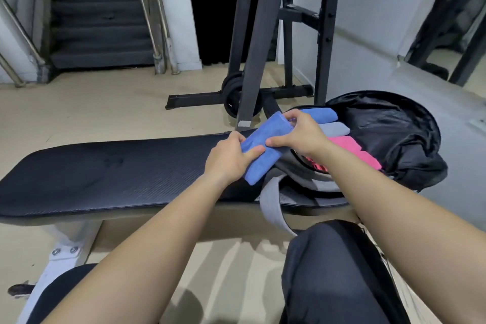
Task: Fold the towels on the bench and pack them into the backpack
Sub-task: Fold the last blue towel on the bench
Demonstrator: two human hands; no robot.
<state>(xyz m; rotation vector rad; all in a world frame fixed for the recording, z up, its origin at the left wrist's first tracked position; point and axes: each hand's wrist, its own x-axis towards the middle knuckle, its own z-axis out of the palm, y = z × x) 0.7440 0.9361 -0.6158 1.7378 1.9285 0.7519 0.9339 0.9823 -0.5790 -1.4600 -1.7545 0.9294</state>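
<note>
Left hand: the left hand point(228, 158) grips the lower half of the folded blue towel point(265, 147), with the thumb laid across its top face and the fingers curled under its near edge.
Right hand: the right hand point(302, 134) holds the upper half of the same towel, with the thumb pressed against its side and the fingers curled over its far end.
Folded blue towel: it is a narrow, thick bundle held at a slant. Its lower end is over the bench pad and its upper end is at the mouth of the backpack. It seems to be lifted off the pad, though the angle is too flat to be sure.
Backpack: the black backpack point(394, 134) lies on the right end of the bench. It is unzipped, with the flap thrown back and the dark lining showing.
Packed towels: three folded towels lie side by side in the opening. A second blue towel point(320, 114) is farthest, a grey towel point(335, 129) is in the middle and a pink towel point(352, 148) is nearest.
Strap: a grey strap point(271, 200) hangs from the backpack over the near edge of the bench.
Bench: the black padded bench point(105, 173) runs from left to right in front of the person.
Surroundings: a dark metal rack point(257, 34) stands behind the bench, with weight plates point(232, 92) at its foot. Stairs point(97, 21) with a metal handrail rise at the top left. A knee point(336, 271) in dark cloth shows at the bottom right.
</note>
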